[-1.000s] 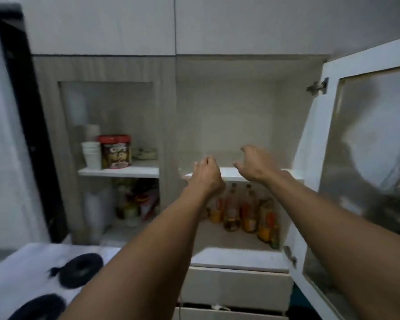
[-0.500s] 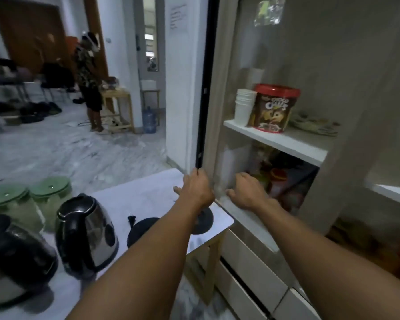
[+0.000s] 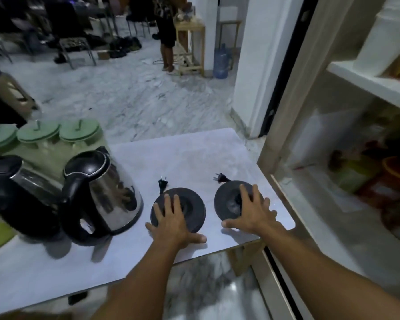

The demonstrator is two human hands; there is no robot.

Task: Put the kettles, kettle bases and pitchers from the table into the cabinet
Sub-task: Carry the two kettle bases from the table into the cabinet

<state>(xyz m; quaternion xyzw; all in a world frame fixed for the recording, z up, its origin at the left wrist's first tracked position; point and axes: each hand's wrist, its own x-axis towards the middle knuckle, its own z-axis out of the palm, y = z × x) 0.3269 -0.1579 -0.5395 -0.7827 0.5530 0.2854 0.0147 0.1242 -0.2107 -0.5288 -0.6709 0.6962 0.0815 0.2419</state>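
Observation:
Two round black kettle bases lie on the white table (image 3: 183, 153) near its right end, each with a short cord and plug. My left hand (image 3: 173, 222) rests spread over the left base (image 3: 194, 204), thumb at its near rim. My right hand (image 3: 254, 211) lies spread on the right base (image 3: 226, 202). Both bases sit flat on the table. A steel kettle (image 3: 106, 195) with black lid and handle stands left of them, a second dark kettle (image 3: 16, 195) beside it. Behind them stand three pitchers with green lids (image 3: 79, 135). The cabinet (image 3: 367, 84) is at the right.
The cabinet's left section (image 3: 333, 146) holds food packets and a white container behind glass. A person (image 3: 166, 31) stands far off by a wooden stand, with a blue water bottle (image 3: 222, 63) on the marble floor. Chairs and shoes line the far wall.
My view swung from the open cabinet down and left to the table. Both hands came away from the shelf edge and dropped onto the two kettle bases.

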